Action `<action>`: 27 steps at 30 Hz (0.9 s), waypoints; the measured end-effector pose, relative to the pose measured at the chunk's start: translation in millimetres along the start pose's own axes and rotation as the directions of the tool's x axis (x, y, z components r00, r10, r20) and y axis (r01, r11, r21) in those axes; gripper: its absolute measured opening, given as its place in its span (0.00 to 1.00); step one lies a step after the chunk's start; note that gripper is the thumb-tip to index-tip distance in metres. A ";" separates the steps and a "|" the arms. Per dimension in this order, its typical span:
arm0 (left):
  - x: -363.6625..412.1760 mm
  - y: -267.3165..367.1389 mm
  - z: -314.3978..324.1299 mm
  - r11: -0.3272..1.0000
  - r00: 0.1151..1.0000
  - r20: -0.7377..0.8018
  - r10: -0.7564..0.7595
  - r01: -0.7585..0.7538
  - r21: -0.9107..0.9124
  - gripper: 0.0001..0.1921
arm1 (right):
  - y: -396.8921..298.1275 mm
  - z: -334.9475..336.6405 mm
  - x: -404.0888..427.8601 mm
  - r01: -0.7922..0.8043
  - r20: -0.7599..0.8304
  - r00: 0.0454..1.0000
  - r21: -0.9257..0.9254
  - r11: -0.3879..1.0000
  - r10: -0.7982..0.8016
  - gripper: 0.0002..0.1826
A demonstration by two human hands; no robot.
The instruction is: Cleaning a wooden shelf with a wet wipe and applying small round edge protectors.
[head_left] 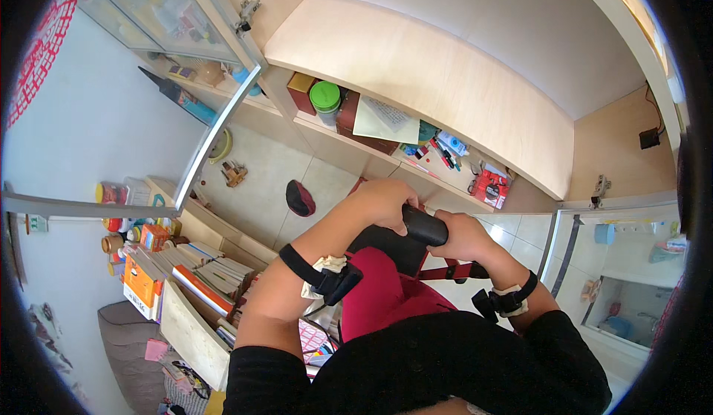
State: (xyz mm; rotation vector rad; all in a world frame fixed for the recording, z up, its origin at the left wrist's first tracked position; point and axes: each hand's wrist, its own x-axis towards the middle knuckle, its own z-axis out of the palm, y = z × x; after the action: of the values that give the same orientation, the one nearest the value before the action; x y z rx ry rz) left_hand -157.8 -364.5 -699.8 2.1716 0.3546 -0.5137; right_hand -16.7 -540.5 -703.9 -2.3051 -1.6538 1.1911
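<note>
A black oblong case [426, 227], perhaps an eyeglasses case, is held between both hands above my lap. My left hand [387, 203] grips its left end, with the thumb along the near side. Around its right end curl the fingers of my right hand [461, 235]. The case looks closed, and its underside is hidden. Just beyond the hands runs a low cabinet shelf [415, 165]. It holds pens [443, 153], a white and blue tube [452, 143], a red box [491, 186], papers [387, 121] and a green-lidded jar [325, 97].
A wide bare wooden shelf [423, 75] sits above the low one. Glass-paned doors stand open at left [217, 136] and right [551, 248]. Books [195, 276] fill a unit on my left. A dark slipper [301, 198] and a small wooden stool [234, 174] are on the tiled floor.
</note>
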 end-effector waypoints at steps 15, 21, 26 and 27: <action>4.3 -12.7 15.6 0.997 0.992 -0.120 0.035 -0.042 -0.061 0.29 | 3.6 0.9 2.9 0.029 -0.028 0.999 0.080 0.996 -0.027 0.27; -3.7 -10.9 13.4 0.997 0.991 -0.128 0.039 -0.048 -0.068 0.28 | -0.3 3.5 -0.1 0.100 -0.073 0.993 0.077 0.992 -0.095 0.24; -2.4 -13.6 23.0 0.997 0.984 -0.176 0.018 -0.032 -0.075 0.28 | -6.6 9.5 -7.7 0.121 -0.240 0.964 0.012 0.993 -0.114 0.23; -1.0 -13.6 26.5 0.997 0.975 -0.221 0.023 -0.037 -0.060 0.28 | -3.2 13.2 -10.5 0.133 -0.296 0.945 -0.034 0.991 -0.137 0.23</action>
State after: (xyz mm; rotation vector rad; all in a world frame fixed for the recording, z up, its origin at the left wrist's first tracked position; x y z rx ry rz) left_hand -170.7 -377.7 -723.2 2.1725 0.4513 -0.2408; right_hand -28.6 -552.7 -706.0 -2.2032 -1.6772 0.7620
